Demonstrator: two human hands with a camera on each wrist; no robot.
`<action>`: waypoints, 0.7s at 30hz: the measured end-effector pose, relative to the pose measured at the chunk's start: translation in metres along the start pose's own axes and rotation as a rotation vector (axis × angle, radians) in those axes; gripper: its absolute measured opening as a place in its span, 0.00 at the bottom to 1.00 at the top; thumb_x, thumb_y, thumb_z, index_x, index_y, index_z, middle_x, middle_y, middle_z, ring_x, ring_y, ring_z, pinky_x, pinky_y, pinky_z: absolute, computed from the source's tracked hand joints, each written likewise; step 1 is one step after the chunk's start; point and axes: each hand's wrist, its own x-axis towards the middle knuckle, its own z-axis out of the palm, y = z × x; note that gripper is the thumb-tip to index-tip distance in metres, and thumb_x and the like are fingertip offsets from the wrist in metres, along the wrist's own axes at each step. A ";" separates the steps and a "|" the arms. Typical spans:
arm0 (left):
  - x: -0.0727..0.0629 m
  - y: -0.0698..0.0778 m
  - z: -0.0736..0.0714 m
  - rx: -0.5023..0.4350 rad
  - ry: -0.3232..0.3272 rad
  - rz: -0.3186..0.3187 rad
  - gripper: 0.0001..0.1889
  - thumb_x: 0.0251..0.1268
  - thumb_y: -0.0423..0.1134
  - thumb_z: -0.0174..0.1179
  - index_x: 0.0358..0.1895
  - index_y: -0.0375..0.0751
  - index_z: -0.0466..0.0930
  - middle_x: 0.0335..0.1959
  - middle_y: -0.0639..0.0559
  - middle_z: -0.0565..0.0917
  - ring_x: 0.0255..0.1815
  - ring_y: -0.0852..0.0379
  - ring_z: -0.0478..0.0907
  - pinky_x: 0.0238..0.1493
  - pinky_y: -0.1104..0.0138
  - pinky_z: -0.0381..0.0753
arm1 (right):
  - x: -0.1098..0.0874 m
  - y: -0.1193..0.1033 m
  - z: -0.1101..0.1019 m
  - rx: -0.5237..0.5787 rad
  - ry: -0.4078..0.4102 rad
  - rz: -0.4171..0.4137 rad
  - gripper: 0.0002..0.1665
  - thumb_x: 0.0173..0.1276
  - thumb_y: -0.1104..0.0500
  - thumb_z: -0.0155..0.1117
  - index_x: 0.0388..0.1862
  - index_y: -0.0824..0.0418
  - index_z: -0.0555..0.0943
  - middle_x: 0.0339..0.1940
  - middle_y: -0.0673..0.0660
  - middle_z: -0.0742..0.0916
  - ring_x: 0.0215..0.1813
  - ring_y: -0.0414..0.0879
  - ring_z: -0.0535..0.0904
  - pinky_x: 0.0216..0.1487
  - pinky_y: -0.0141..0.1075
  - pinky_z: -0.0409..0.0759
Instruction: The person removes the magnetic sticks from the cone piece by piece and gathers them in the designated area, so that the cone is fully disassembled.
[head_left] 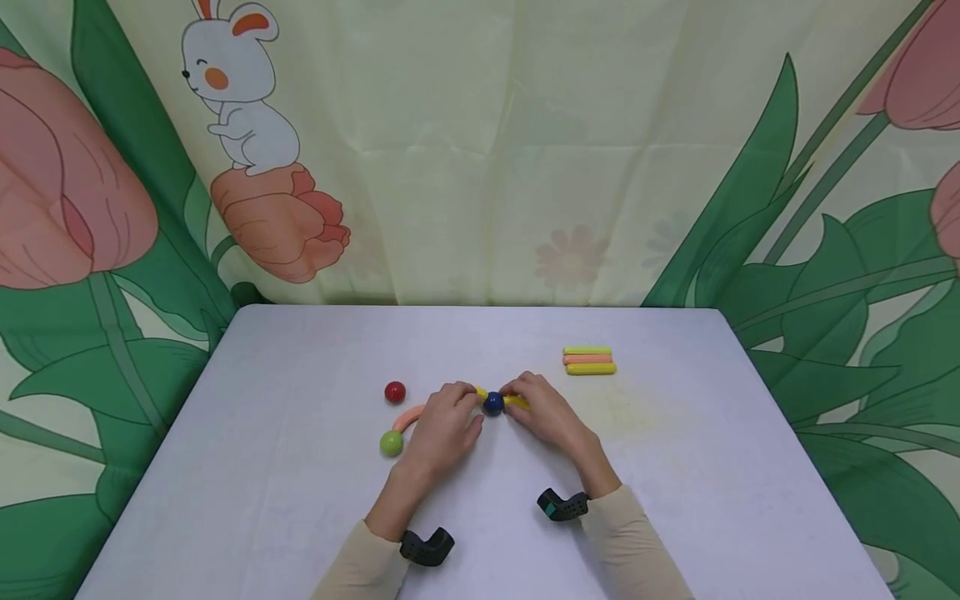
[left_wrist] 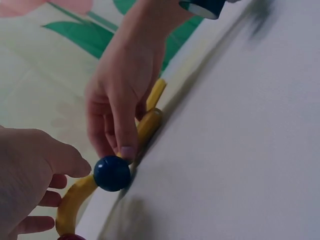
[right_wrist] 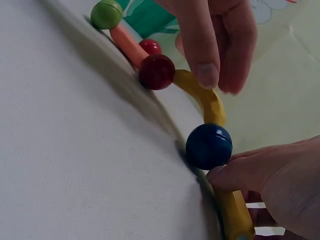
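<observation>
A chain of magnetic-looking balls and sticks lies across the table. My left hand holds the curved yellow stick, thumb in front and fingers behind it. This stick joins a dark red ball to a blue ball; in the head view my left hand hides the dark red ball. Just right of the blue ball, my right hand pinches a yellow stick, its thumb close to the ball. At the chain's left end, a curved pink stick meets a green ball.
A loose red ball sits behind the pink stick. Toward the back right lie three parallel sticks: a yellow-green one, a pink one and a yellow one. A printed curtain hangs behind the white table.
</observation>
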 end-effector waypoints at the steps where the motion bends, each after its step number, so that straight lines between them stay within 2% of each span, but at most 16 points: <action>1: 0.000 0.001 0.002 0.015 0.008 0.009 0.14 0.62 0.38 0.69 0.50 0.41 0.85 0.52 0.50 0.83 0.55 0.54 0.79 0.60 0.60 0.79 | 0.000 -0.001 0.001 -0.002 0.002 -0.011 0.13 0.69 0.59 0.68 0.51 0.55 0.86 0.45 0.51 0.83 0.52 0.46 0.76 0.59 0.44 0.78; 6: -0.002 0.001 0.004 0.064 0.008 -0.008 0.16 0.62 0.39 0.69 0.53 0.41 0.85 0.54 0.50 0.83 0.59 0.53 0.78 0.61 0.58 0.78 | -0.001 -0.002 0.003 -0.019 0.012 -0.039 0.12 0.69 0.58 0.68 0.51 0.55 0.86 0.45 0.50 0.83 0.51 0.45 0.76 0.58 0.44 0.78; 13: -0.002 0.000 0.004 0.106 -0.050 -0.045 0.20 0.64 0.42 0.69 0.58 0.44 0.83 0.57 0.49 0.82 0.60 0.49 0.76 0.60 0.54 0.78 | -0.002 -0.007 0.004 -0.005 -0.009 -0.091 0.12 0.68 0.59 0.68 0.50 0.56 0.86 0.44 0.50 0.83 0.50 0.44 0.76 0.56 0.44 0.79; 21: -0.004 -0.001 0.009 0.145 -0.093 -0.058 0.20 0.63 0.47 0.69 0.57 0.48 0.83 0.54 0.52 0.83 0.56 0.50 0.77 0.55 0.53 0.78 | -0.004 -0.012 0.007 -0.011 -0.045 -0.114 0.11 0.69 0.57 0.68 0.49 0.56 0.86 0.43 0.48 0.83 0.48 0.43 0.76 0.55 0.42 0.79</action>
